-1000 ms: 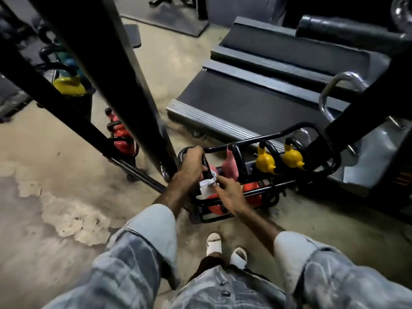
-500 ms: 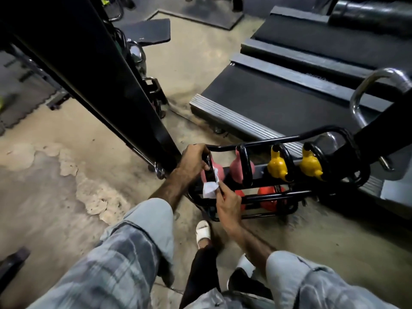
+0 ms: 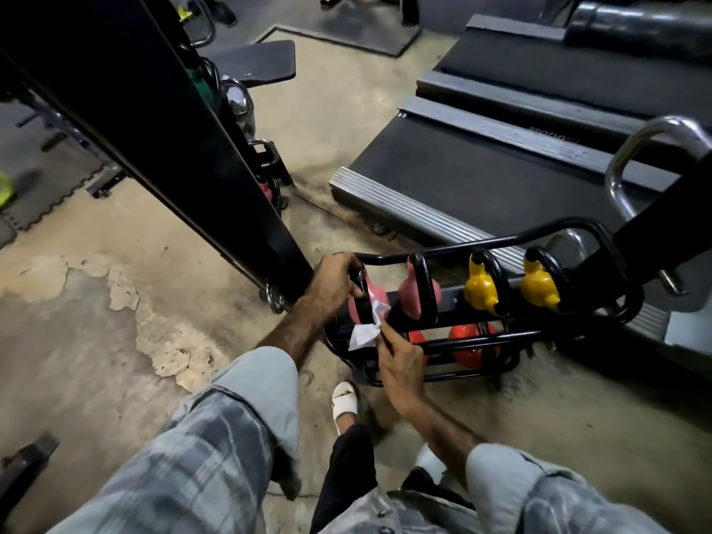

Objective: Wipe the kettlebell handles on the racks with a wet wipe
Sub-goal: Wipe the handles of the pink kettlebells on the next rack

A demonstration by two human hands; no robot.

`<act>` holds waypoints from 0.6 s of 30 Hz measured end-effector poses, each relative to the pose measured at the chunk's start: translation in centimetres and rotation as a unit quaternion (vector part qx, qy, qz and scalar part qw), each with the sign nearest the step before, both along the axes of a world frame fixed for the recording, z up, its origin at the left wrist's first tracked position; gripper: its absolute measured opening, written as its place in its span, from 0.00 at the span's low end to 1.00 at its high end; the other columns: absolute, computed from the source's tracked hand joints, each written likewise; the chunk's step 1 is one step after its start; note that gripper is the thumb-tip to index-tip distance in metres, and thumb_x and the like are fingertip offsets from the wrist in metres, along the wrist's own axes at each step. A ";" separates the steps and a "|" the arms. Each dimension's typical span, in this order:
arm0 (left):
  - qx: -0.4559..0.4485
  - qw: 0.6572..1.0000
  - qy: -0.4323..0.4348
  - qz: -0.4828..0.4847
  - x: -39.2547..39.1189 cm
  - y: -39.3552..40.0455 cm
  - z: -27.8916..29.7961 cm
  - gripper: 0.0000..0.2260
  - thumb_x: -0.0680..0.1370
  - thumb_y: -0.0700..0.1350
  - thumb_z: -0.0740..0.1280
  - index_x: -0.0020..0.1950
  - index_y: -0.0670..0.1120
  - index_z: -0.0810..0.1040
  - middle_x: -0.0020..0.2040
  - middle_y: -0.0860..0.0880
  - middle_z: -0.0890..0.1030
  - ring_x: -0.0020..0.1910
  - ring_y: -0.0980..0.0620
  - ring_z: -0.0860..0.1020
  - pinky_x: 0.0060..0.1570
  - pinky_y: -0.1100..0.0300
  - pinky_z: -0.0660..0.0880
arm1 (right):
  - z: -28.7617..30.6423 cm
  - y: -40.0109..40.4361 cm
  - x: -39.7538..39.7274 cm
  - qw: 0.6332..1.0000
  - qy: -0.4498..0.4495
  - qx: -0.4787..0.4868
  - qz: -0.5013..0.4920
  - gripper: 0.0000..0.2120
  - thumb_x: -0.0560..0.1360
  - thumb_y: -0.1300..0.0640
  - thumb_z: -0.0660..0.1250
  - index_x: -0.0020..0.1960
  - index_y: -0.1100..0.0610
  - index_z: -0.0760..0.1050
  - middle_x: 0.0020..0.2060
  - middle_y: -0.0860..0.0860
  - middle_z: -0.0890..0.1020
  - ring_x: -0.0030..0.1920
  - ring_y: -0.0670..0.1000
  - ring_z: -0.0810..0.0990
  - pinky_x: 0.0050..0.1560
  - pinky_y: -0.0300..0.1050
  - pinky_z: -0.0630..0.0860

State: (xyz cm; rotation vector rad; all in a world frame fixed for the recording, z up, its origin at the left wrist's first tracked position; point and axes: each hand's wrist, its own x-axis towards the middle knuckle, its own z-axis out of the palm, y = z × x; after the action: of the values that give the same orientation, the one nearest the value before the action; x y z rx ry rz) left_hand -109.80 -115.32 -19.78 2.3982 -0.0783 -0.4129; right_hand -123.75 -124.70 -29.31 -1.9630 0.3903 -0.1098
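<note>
A low black rack [image 3: 512, 335] on the floor carries two pink kettlebells [image 3: 414, 292], two yellow kettlebells [image 3: 479, 291] and red kettlebells [image 3: 468, 350] on its lower rail. My left hand [image 3: 333, 285] grips the black handle of the leftmost pink kettlebell [image 3: 371, 292]. My right hand [image 3: 400, 362] pinches a white wet wipe [image 3: 366, 333] and holds it against that kettlebell, just below its handle. Part of the handle is hidden under my left hand.
A thick black slanted machine post [image 3: 185, 140] stands close on the left of the rack. A treadmill deck [image 3: 501, 163] lies behind the rack. A chrome handle [image 3: 635, 156] sticks up at right. My white-sandalled foot [image 3: 345, 400] is near the rack base. The concrete floor is patchy.
The view has shifted and the rack sits further right. My right hand slid the wipe down from the handle top to the kettlebell's lower side. My left hand kept its grip.
</note>
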 end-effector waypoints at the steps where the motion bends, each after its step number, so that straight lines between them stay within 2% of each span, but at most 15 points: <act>1: -0.002 1.000 0.000 0.006 -0.1 0.0 0.0 0.11 0.64 0.30 0.65 0.41 0.44 0.76 0.43 0.35 0.82 0.32 0.60 0.80 0.45 0.55 0.80 | 0.1 -0.1 0.6 1.000 0.000 0.001 -0.001 0.17 0.79 0.58 0.64 0.67 0.47 0.74 0.31 0.52 0.78 0.28 0.44 0.71 0.31 0.33 0.69; 2: -0.008 1.000 0.002 0.008 -0.1 -0.1 0.1 0.10 0.63 0.31 0.65 0.40 0.44 0.76 0.43 0.35 0.82 0.31 0.59 0.79 0.45 0.57 0.80 | 0.4 -0.1 1.5 1.000 -0.002 0.007 -0.003 0.16 0.80 0.56 0.64 0.66 0.46 0.75 0.32 0.53 0.80 0.29 0.45 0.74 0.33 0.37 0.72; 4: 0.009 1.000 0.007 -0.008 0.1 -0.1 0.2 0.11 0.64 0.28 0.67 0.39 0.42 0.76 0.42 0.35 0.82 0.27 0.64 0.76 0.46 0.60 0.78 | 0.9 0.1 3.5 1.000 -0.010 0.027 -0.006 0.15 0.79 0.53 0.65 0.65 0.41 0.76 0.38 0.54 0.84 0.35 0.49 0.80 0.40 0.46 0.77; 6: 0.031 0.999 0.022 -0.023 0.2 -0.2 0.8 0.09 0.65 0.27 0.68 0.39 0.39 0.78 0.43 0.36 0.83 0.30 0.64 0.77 0.49 0.58 0.77 | 0.8 0.1 4.6 0.999 -0.028 0.042 0.000 0.16 0.79 0.53 0.65 0.64 0.38 0.75 0.44 0.53 0.85 0.41 0.49 0.83 0.46 0.47 0.79; 8: 0.055 0.998 0.013 -0.034 0.3 -0.2 0.7 0.08 0.65 0.28 0.69 0.38 0.40 0.78 0.42 0.37 0.83 0.36 0.57 0.80 0.46 0.60 0.78 | 0.4 -0.2 3.9 0.999 -0.039 0.016 0.015 0.17 0.79 0.54 0.65 0.65 0.38 0.74 0.38 0.54 0.83 0.37 0.50 0.81 0.41 0.46 0.78; 10: 0.034 0.999 0.007 0.001 0.6 0.1 0.1 0.10 0.65 0.28 0.68 0.36 0.43 0.76 0.41 0.38 0.83 0.29 0.62 0.78 0.35 0.68 0.77 | 0.0 -0.7 2.2 0.996 -0.076 -0.020 0.041 0.19 0.79 0.57 0.65 0.66 0.42 0.74 0.35 0.54 0.82 0.34 0.45 0.78 0.37 0.38 0.73; 11: 0.028 1.000 0.004 0.011 0.8 0.3 -0.4 0.12 0.65 0.28 0.67 0.36 0.44 0.75 0.40 0.38 0.83 0.26 0.64 0.77 0.31 0.70 0.75 | -0.2 -1.0 1.4 0.993 -0.103 -0.019 0.058 0.19 0.79 0.60 0.65 0.67 0.46 0.75 0.41 0.52 0.85 0.39 0.42 0.79 0.40 0.33 0.74; 12: 0.026 1.000 0.007 0.009 0.9 0.3 -0.3 0.12 0.65 0.27 0.67 0.38 0.44 0.76 0.39 0.39 0.83 0.25 0.64 0.77 0.32 0.69 0.76 | -0.4 -1.4 0.9 0.988 -0.131 -0.019 0.075 0.18 0.78 0.62 0.65 0.67 0.50 0.75 0.51 0.51 0.85 0.47 0.39 0.80 0.48 0.30 0.76; 13: 0.030 0.999 0.018 0.004 1.1 0.3 -0.3 0.11 0.65 0.28 0.68 0.40 0.42 0.77 0.38 0.40 0.83 0.25 0.63 0.77 0.35 0.65 0.78 | -0.7 -1.8 0.9 0.982 -0.160 -0.035 0.098 0.18 0.78 0.63 0.65 0.67 0.52 0.75 0.59 0.51 0.82 0.56 0.39 0.79 0.57 0.34 0.76; 14: 0.029 0.999 0.027 0.001 1.0 0.4 -0.3 0.09 0.65 0.29 0.69 0.41 0.40 0.78 0.36 0.43 0.83 0.26 0.61 0.77 0.36 0.62 0.79 | -1.2 -2.3 1.2 0.970 -0.190 -0.074 0.132 0.18 0.78 0.63 0.65 0.67 0.54 0.76 0.64 0.51 0.78 0.63 0.41 0.76 0.62 0.39 0.75; 15: 0.026 0.999 0.034 -0.005 1.1 0.3 -0.1 0.07 0.66 0.30 0.69 0.42 0.39 0.79 0.35 0.45 0.82 0.27 0.59 0.77 0.33 0.64 0.78 | -1.7 -2.8 1.9 0.951 -0.227 -0.132 0.165 0.18 0.78 0.64 0.64 0.67 0.54 0.76 0.67 0.51 0.75 0.67 0.44 0.73 0.66 0.43 0.73; 18: 0.048 0.998 0.029 -0.006 1.4 0.3 -0.1 0.06 0.68 0.32 0.70 0.40 0.41 0.79 0.36 0.45 0.81 0.25 0.61 0.74 0.26 0.70 0.69 | -2.2 -4.8 4.4 0.843 -0.304 -0.299 0.329 0.20 0.76 0.66 0.63 0.68 0.57 0.74 0.71 0.54 0.70 0.74 0.55 0.65 0.73 0.53 0.65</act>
State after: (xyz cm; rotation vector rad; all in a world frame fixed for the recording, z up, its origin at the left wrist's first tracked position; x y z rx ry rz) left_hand -108.44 -115.06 -19.86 2.4791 -0.0476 -0.5031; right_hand -119.40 -129.53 -31.48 -2.4128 -0.8354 -0.4342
